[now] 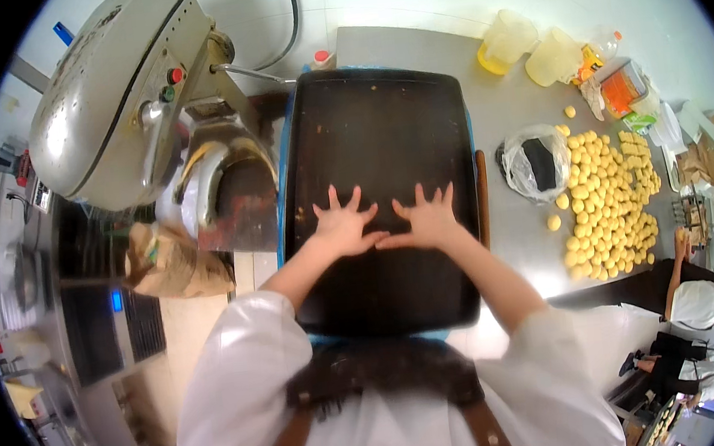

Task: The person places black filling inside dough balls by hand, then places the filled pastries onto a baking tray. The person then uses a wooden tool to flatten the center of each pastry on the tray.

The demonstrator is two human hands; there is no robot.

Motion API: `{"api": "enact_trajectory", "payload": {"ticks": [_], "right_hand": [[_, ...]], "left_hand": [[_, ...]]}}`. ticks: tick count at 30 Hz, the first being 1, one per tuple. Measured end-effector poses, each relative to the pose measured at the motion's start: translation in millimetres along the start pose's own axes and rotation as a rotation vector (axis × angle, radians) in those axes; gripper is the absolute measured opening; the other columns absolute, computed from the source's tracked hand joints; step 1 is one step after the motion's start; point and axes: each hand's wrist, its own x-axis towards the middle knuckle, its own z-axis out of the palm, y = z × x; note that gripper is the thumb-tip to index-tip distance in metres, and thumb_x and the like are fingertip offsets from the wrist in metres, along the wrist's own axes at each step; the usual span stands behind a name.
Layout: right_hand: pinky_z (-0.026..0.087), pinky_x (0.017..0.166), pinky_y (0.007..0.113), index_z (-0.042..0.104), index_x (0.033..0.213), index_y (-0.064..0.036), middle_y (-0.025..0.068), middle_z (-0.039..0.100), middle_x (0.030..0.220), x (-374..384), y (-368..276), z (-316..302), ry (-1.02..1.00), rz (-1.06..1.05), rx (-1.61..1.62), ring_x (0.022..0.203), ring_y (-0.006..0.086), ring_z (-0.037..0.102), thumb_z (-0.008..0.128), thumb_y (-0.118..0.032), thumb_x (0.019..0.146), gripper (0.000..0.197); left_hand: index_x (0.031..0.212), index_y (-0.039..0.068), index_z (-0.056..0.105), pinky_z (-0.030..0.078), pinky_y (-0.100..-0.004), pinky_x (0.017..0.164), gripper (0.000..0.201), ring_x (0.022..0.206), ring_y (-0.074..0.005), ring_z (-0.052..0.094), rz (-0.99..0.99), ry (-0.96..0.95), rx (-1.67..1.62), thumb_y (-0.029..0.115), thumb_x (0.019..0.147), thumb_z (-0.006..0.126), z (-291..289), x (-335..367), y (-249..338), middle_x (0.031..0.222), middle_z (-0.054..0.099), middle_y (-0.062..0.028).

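Note:
Both my hands are over a large dark baking tray (389, 293) with a raised rim. My left hand (344, 227) has its fingers spread over the tray's middle, holding nothing. Beside it, my right hand (425, 218) is spread in the same way, also with nothing in it. The two thumbs meet or nearly meet between the hands. Whether the palms press on the tray or hover just above it, I cannot tell. A few small crumbs dot the tray's dark surface, and blue edges show beneath its sides.
A large mixer (105, 110) stands at the left, above a brown paper sack (176, 262). Many yellow dough balls (604, 199) cover the steel table (408, 37) at the right, near a plastic bag (532, 163) and plastic jugs (552, 58). Another person (695, 298) is at far right.

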Motion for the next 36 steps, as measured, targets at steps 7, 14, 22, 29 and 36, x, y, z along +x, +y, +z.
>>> {"api": "enact_trajectory", "payload": {"ticks": [7, 14, 22, 29, 36], "right_hand": [[-0.006, 0.109, 0.077, 0.039, 0.156, -0.0262, 0.0311, 0.022, 0.161, -50, -28, 16, -0.078, -0.027, 0.027, 0.143, 0.0605, 0.024, 0.036, -0.101, 0.066, 0.117], [-0.004, 0.114, 0.072, 0.041, 0.155, -0.0268, 0.0334, 0.019, 0.160, -56, -37, 20, -0.105, -0.012, 0.056, 0.145, 0.0605, 0.017, 0.041, -0.100, 0.066, 0.115], [0.053, 0.090, 0.044, 0.071, 0.114, -0.0075, 0.0169, 0.071, 0.108, -143, 21, 62, 0.662, -0.034, 0.883, 0.100, 0.0257, 0.068, 0.076, -0.043, 0.088, 0.044], [0.045, 0.059, 0.045, 0.058, 0.075, -0.0016, 0.0171, 0.062, 0.068, -214, 39, 183, 0.474, 0.427, 0.642, 0.063, 0.0338, 0.059, 0.067, -0.041, 0.095, 0.045], [0.043, 0.058, 0.050, 0.058, 0.072, -0.0014, 0.0220, 0.060, 0.067, -218, 29, 172, 0.565, 0.398, 0.567, 0.064, 0.0437, 0.057, 0.060, -0.036, 0.098, 0.043]], "left_hand": [[0.154, 0.031, 0.040, 0.014, -0.0804, 0.109, 0.075, 0.150, -0.0530, 0.004, -0.040, -0.149, -0.021, 0.071, 0.092, 0.049, 11, -53, 5, 0.168, 0.013, -0.0130], [0.153, 0.029, 0.042, 0.023, -0.0820, 0.104, 0.074, 0.148, -0.0580, 0.002, 0.021, -0.121, -0.041, 0.066, 0.091, 0.055, 22, -61, 0, 0.168, 0.014, -0.0136], [0.084, 0.004, 0.070, 0.054, -0.0426, 0.070, 0.031, 0.079, -0.0351, 0.068, -0.103, 0.763, -0.565, 0.035, 0.092, 0.070, 31, -150, -33, 0.082, 0.070, -0.0157], [0.069, 0.004, 0.061, 0.051, -0.0466, 0.061, 0.044, 0.066, -0.0385, 0.064, -0.323, 0.476, -0.343, 0.041, 0.092, 0.067, 96, -212, -57, 0.069, 0.065, -0.0163], [0.069, 0.005, 0.060, 0.048, -0.0482, 0.059, 0.037, 0.066, -0.0391, 0.063, -0.274, 0.498, -0.323, 0.034, 0.093, 0.065, 96, -211, -65, 0.066, 0.063, -0.0178]]}}
